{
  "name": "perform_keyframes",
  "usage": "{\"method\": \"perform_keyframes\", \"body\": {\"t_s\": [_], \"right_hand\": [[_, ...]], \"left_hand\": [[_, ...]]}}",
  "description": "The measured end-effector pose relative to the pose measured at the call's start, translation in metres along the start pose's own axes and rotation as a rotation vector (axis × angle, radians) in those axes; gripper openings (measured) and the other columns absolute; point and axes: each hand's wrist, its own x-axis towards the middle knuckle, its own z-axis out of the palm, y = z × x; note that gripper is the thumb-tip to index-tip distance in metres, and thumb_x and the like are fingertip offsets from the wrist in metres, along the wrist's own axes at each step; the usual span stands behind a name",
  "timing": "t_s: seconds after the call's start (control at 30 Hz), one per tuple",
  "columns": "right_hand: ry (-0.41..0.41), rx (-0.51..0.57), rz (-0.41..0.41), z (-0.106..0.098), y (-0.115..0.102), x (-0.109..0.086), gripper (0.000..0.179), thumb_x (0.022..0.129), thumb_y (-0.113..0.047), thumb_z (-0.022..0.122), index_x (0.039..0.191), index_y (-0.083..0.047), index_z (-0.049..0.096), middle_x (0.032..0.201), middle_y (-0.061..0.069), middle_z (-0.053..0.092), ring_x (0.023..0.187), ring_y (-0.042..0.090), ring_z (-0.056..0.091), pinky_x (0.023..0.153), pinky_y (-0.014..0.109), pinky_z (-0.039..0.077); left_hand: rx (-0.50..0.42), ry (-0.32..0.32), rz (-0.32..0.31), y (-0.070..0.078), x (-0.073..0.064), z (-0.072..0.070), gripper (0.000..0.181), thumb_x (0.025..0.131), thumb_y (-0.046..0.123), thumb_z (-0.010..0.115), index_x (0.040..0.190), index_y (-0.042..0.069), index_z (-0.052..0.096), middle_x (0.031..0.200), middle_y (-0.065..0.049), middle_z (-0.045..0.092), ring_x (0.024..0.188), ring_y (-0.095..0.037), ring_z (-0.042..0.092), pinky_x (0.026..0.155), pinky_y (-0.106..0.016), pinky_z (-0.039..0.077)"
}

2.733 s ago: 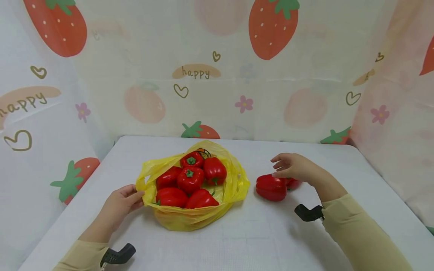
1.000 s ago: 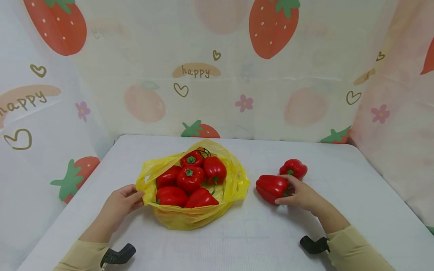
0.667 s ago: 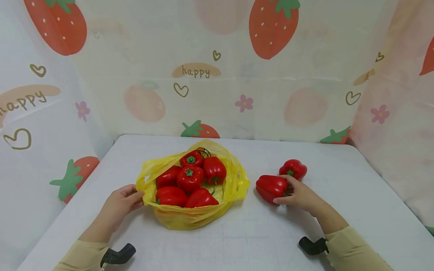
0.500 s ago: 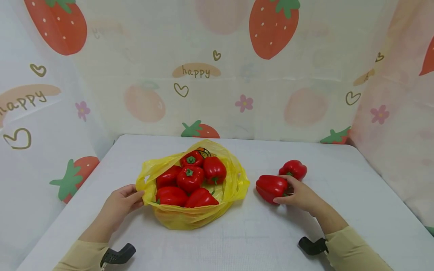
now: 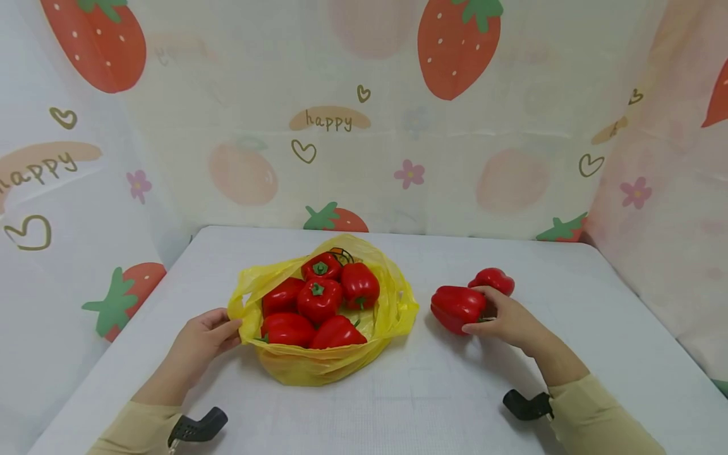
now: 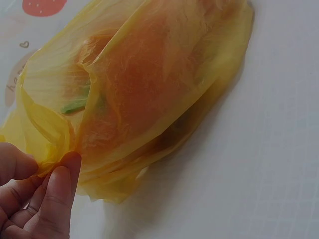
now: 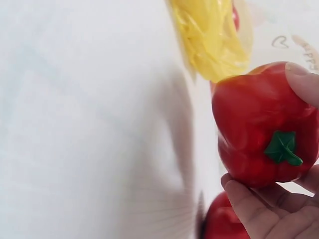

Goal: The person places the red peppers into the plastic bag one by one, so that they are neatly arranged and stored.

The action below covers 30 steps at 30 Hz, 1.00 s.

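Observation:
My right hand [image 5: 509, 319] grips a red bell pepper [image 5: 457, 308] by its stem end; thumb and fingers lie on opposite sides of it. In the right wrist view the green stem [image 7: 284, 148] faces the camera, and a shadow shows on the table beside the pepper. Just behind it sits a second red bell pepper [image 5: 493, 279], partly hidden. To the left, a yellow plastic bag [image 5: 309, 370] stands with its mouth spread, holding several red bell peppers [image 5: 320, 301]. My left hand [image 5: 205, 341] pinches the bag's left edge between thumb and fingers, as the left wrist view also shows.
A white table [image 5: 421, 411] lies under everything. Inside the bag, at the back, is a small orange item with dark loops [image 5: 341, 254]. A curtain printed with strawberries [image 5: 457, 50] hangs behind the table and along both sides.
My right hand first came down from above the loose peppers and took hold of the nearer one. Over the last half second that pepper has risen slightly. The left hand stays on the bag.

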Motion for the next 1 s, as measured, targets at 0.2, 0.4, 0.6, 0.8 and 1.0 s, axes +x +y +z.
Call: {"method": "perform_keyframes", "body": {"t_s": [0.2,0.4,0.6,0.8,1.0], "right_hand": [[0.001,0.007,-0.019,-0.008,-0.008,0.002,0.078,0.071,-0.034,0.077,0.133,-0.008,0.037,0.125,0.018,0.046,0.114,0.037,0.044,0.079,0.04,0.053],[0.006,0.01,-0.048,-0.014,-0.015,0.006,0.075,0.071,-0.034,0.077,0.131,-0.008,0.039,0.123,0.016,0.047,0.11,0.034,0.047,0.077,0.038,0.054],[-0.009,0.041,-0.05,-0.017,-0.028,0.014,0.075,0.073,-0.031,0.076,0.133,-0.008,0.037,0.123,0.017,0.047,0.108,0.034,0.048,0.075,0.039,0.054],[-0.005,0.022,-0.014,-0.016,-0.043,0.026,0.079,0.072,-0.034,0.077,0.135,-0.012,0.034,0.124,0.016,0.048,0.11,0.034,0.047,0.075,0.042,0.053],[-0.001,-0.015,-0.043,-0.012,-0.058,0.041,0.081,0.069,-0.036,0.078,0.135,-0.016,0.036,0.125,0.012,0.049,0.112,0.032,0.047,0.078,0.04,0.053]], "left_hand": [[0.008,-0.003,0.007,0.001,-0.001,-0.001,0.049,0.091,0.035,0.054,0.126,0.001,0.048,0.126,-0.017,0.05,0.093,-0.013,0.059,0.08,-0.024,0.051],[0.005,-0.004,0.01,0.001,0.0,-0.001,0.051,0.091,0.036,0.054,0.126,0.0,0.048,0.126,-0.018,0.05,0.093,-0.013,0.059,0.08,-0.024,0.051],[0.008,-0.006,0.005,0.002,0.0,-0.002,0.051,0.091,0.036,0.054,0.127,0.001,0.047,0.127,-0.018,0.049,0.094,-0.013,0.059,0.081,-0.024,0.051],[-0.004,-0.004,0.009,0.002,0.0,-0.002,0.052,0.092,0.035,0.053,0.128,0.0,0.046,0.127,-0.019,0.049,0.093,-0.011,0.059,0.08,-0.024,0.051],[-0.012,-0.003,0.016,0.001,0.001,-0.003,0.051,0.091,0.035,0.054,0.128,-0.001,0.046,0.125,-0.018,0.051,0.092,-0.011,0.059,0.08,-0.024,0.051]]}}
